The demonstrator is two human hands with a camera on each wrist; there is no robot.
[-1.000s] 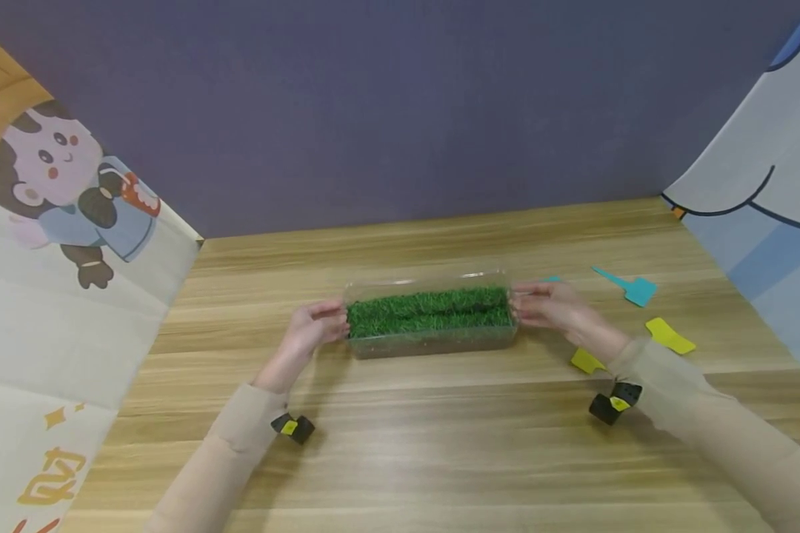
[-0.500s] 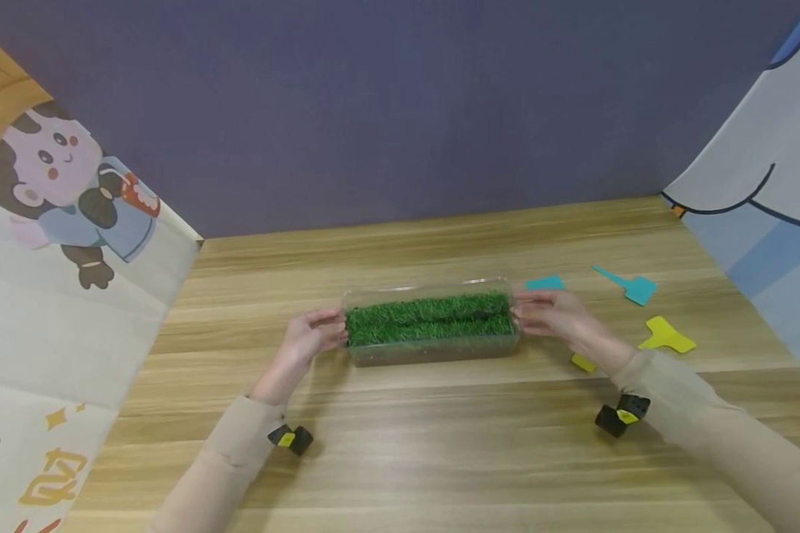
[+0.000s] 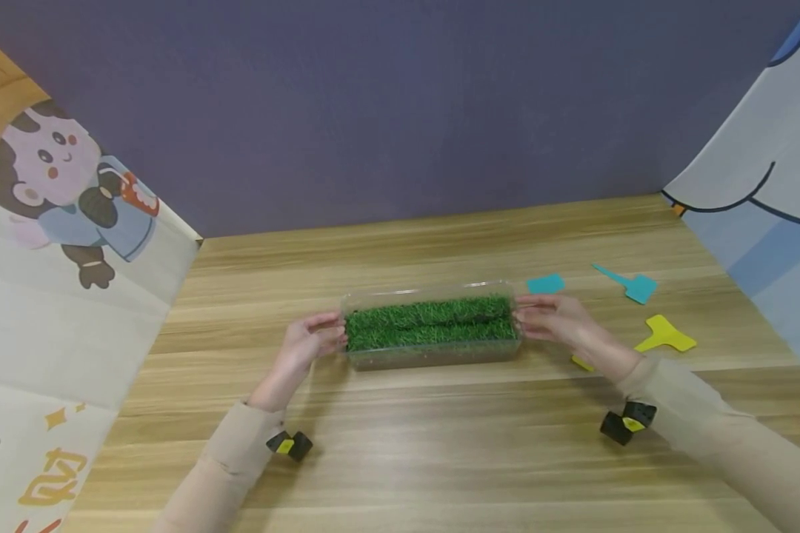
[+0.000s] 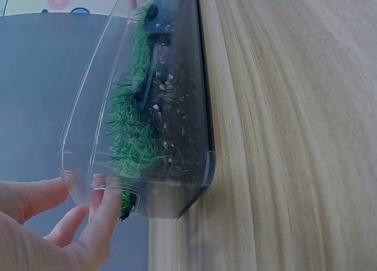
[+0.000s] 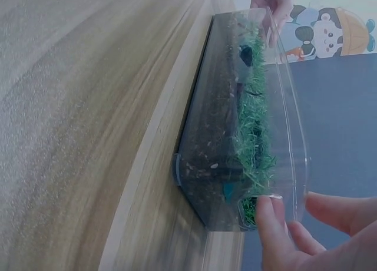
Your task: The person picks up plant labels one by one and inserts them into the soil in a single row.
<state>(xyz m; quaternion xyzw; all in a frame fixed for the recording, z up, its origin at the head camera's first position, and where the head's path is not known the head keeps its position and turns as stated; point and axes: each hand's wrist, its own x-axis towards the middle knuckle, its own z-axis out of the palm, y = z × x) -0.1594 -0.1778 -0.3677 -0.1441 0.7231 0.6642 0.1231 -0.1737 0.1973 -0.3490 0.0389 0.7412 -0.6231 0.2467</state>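
With the left hand (image 3: 304, 344) and right hand (image 3: 561, 321) gripping the 2 ends of the clear plastic planter box (image 3: 433, 357) mid-way across the wood-grain tabletop (image 3: 440, 459), uneven pulling or a slackened grip could tilt it and shift the soil (image 4: 177, 100) under the green turf (image 3: 427, 314).

The work area contains the following quantities: one wood-grain tabletop (image 3: 427, 459), one transparent box (image 3: 433, 358), two grass strips (image 3: 427, 315) (image 3: 427, 337), two hands (image 3: 304, 342) (image 3: 565, 321), two wrist-mounted devices (image 3: 300, 446) (image 3: 617, 428), two blue tags (image 3: 545, 284) (image 3: 641, 289), two yellow tags (image 3: 668, 337) (image 3: 582, 363).
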